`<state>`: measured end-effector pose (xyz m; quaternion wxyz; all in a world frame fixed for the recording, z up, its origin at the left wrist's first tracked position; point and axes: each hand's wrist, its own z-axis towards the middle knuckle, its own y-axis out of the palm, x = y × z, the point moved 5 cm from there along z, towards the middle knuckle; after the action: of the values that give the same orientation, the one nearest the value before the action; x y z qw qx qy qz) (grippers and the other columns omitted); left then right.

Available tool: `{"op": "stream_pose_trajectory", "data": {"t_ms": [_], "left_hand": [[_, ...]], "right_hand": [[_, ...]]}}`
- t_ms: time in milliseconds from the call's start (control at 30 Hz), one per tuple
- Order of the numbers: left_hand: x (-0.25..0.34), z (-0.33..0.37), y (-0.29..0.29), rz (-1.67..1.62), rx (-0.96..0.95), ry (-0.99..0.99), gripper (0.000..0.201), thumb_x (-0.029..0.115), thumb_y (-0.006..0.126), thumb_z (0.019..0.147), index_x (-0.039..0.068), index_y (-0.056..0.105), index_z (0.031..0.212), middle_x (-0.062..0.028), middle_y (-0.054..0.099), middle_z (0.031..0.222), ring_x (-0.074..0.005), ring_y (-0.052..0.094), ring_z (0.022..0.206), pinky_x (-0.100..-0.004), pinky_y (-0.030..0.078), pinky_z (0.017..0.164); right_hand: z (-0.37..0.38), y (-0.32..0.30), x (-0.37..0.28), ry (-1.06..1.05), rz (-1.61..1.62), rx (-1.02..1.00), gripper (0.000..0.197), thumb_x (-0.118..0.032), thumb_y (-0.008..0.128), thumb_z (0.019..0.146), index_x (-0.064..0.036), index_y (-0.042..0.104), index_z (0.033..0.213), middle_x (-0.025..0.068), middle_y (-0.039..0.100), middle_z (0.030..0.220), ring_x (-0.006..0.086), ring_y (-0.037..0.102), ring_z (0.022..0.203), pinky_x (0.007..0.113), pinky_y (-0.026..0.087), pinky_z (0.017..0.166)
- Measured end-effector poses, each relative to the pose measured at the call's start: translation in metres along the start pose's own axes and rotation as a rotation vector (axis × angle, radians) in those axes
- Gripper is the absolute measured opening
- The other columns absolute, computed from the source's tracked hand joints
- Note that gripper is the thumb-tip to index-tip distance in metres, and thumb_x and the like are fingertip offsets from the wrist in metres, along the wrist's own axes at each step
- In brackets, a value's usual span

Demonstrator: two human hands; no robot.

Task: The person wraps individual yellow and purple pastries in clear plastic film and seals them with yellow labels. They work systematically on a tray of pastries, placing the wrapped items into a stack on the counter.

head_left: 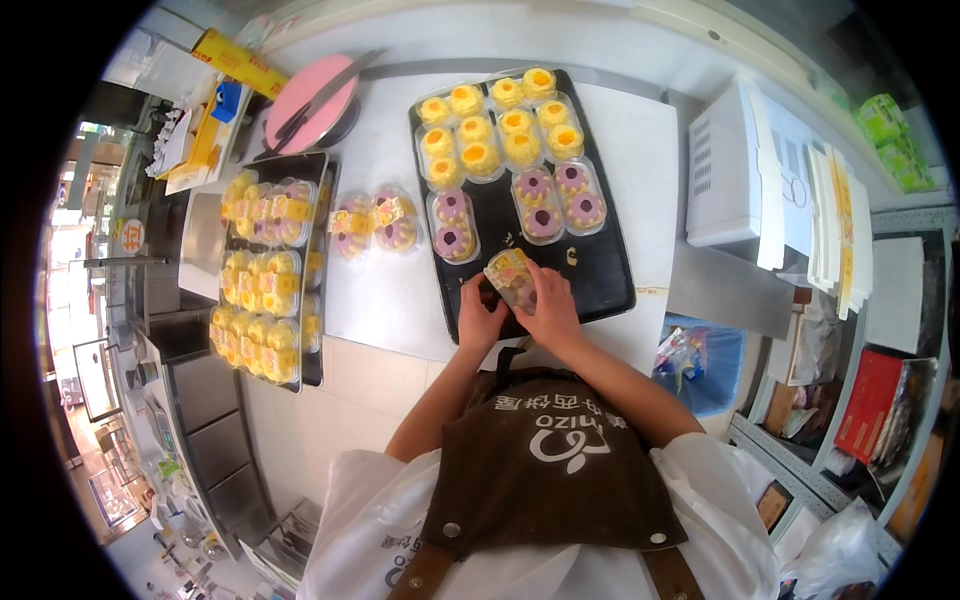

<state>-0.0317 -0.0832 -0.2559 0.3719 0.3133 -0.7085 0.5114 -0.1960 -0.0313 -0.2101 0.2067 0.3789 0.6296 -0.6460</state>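
Observation:
Between my hands, over the near end of a black baking tray (615,262), is a clear plastic box of cakes (512,277) with a yellow label band across it. My left hand (483,312) grips its left side; my right hand (548,303) has its fingers on the right side. Beyond it on the tray stand clear boxes of purple-topped cakes (454,228) and, farther off, boxes of yellow-topped cakes (474,140). Left of the tray, two labelled boxes of purple cakes (372,222) rest on the white table (375,120).
At the left, a second dark tray (318,165) carries several stacked, labelled cake boxes (262,285). Behind it are a pink round turntable (310,100) with a long knife and a yellow box (238,62). A white appliance (735,170) stands right, above a blue bin (715,365).

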Motion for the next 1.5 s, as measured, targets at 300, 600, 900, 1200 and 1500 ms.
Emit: {"op": "stream_pose_trajectory", "data": {"t_ms": [300,600,900,1200,1500], "left_hand": [[0.019,0.038,-0.030,0.155,-0.147,0.045,0.057,0.011,0.073,0.087,0.012,0.058,0.142,-0.0123,0.068,0.123,-0.0265,0.072,0.099,-0.0391,0.057,0.086],[0.008,0.047,-0.028,0.224,-0.227,-0.014,0.058,0.014,0.071,0.087,0.014,0.057,0.143,-0.0121,0.076,0.100,-0.0300,0.073,0.093,-0.0425,0.056,0.083],[0.010,0.034,-0.028,0.253,-0.181,0.025,0.052,0.014,0.069,0.091,0.015,0.057,0.141,-0.0118,0.076,0.100,-0.0308,0.074,0.094,-0.0431,0.057,0.080],[0.011,0.008,-0.027,0.286,-0.137,0.053,0.051,0.016,0.070,0.091,0.013,0.057,0.140,-0.0120,0.076,0.100,-0.0326,0.074,0.093,-0.0447,0.057,0.079],[0.008,-0.002,-0.026,0.317,-0.150,0.132,0.051,0.015,0.072,0.088,0.011,0.059,0.138,-0.0123,0.075,0.107,-0.0341,0.072,0.092,-0.0465,0.057,0.081]], "right_hand": [[0.012,0.000,0.049,0.180,0.314,-0.167,0.072,-0.007,0.066,0.088,-0.0118,0.041,0.155,0.0149,0.059,0.136,0.0295,0.068,0.095,0.040,0.056,0.088],[0.047,-0.005,0.039,-0.024,0.157,-0.258,0.069,-0.009,0.068,0.086,-0.0124,0.045,0.151,0.0140,0.058,0.145,0.0344,0.065,0.118,0.043,0.054,0.097],[0.043,-0.003,0.037,0.035,0.097,-0.229,0.054,-0.013,0.070,0.088,-0.0100,0.052,0.138,0.0140,0.065,0.132,0.0370,0.063,0.120,0.045,0.053,0.098],[0.034,-0.004,0.040,-0.076,0.003,-0.189,0.047,-0.017,0.070,0.090,-0.0131,0.055,0.134,0.0133,0.068,0.120,0.0349,0.067,0.110,0.045,0.055,0.091],[0.016,-0.005,0.040,-0.071,0.013,-0.177,0.048,-0.017,0.071,0.091,-0.0131,0.055,0.136,0.0144,0.067,0.124,0.0364,0.065,0.115,0.047,0.054,0.094]]}}
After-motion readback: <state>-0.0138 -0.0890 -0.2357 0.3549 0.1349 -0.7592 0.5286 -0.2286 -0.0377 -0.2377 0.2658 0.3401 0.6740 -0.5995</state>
